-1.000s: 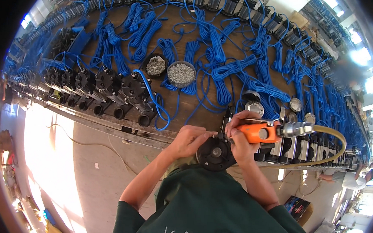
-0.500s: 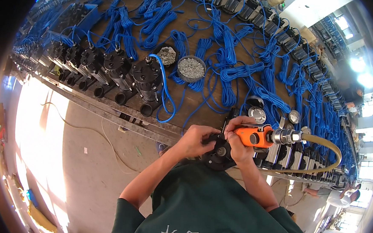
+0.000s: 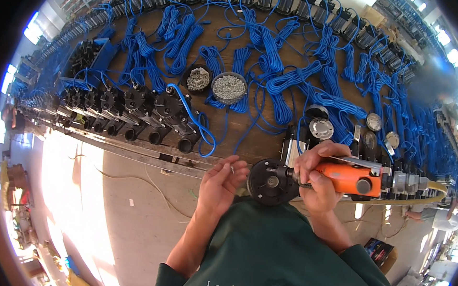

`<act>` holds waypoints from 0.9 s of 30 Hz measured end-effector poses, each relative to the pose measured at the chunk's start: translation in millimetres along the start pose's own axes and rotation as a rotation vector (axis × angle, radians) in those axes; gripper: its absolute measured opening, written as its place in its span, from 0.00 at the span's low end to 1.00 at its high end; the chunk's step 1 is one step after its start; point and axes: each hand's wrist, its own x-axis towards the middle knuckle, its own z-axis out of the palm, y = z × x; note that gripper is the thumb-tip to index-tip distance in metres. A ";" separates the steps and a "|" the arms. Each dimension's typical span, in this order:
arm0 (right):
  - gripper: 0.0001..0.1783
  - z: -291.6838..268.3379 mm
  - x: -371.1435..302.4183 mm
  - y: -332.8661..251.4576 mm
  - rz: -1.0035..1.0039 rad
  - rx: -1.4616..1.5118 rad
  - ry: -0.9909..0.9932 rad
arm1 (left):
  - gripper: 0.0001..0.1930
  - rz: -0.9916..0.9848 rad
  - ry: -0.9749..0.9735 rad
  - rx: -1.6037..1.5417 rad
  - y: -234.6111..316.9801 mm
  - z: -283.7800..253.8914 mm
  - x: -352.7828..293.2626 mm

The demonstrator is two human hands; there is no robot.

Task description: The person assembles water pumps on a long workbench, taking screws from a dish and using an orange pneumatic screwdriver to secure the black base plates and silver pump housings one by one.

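Note:
Wrapped around an orange air screwdriver [image 3: 342,177] is my right hand [image 3: 319,174]; the tool lies sideways, its tip end close to a round black motor end cap [image 3: 260,186]. That cap faces up at the table's front edge, against my green shirt, with small screws around its rim. To its left, clear of it, my left hand [image 3: 220,183] is turned palm up with fingers loosely curled. A small shiny piece that looks like a screw [image 3: 232,169] shows at its fingers. A silver motor body [image 3: 293,151] stands just behind the cap.
Two round bowls of small metal parts [image 3: 229,88] stand mid-table among bundles of blue cable [image 3: 296,76]. Black-topped motors [image 3: 171,108] line the front left edge. A tan hose [image 3: 435,193] trails right from the screwdriver. Several round metal lids [image 3: 321,129] lie behind my right hand.
My left hand has come away from the black cap to the left and turned palm up. The screwdriver and my right hand have shifted right, uncovering more of the cap.

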 end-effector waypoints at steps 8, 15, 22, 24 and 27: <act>0.19 4.3 -4.8 -17.9 -0.014 0.088 0.014 | 0.12 -0.083 -0.114 0.194 -12.1 48.4 -21.1; 0.20 -6.4 -11.6 -25.6 0.010 0.040 0.032 | 0.14 -0.172 -0.153 0.197 -27.4 51.7 -18.7; 0.20 -13.3 -20.7 -28.3 0.072 0.076 0.059 | 0.13 -0.187 -0.140 0.293 -32.4 68.1 -21.5; 0.20 -14.5 -21.8 -28.0 0.046 0.057 0.052 | 0.13 -0.181 -0.149 0.296 -32.6 69.7 -21.6; 0.19 -15.9 -23.4 -28.3 0.011 0.030 0.048 | 0.13 -0.173 -0.162 0.288 -32.7 69.8 -21.9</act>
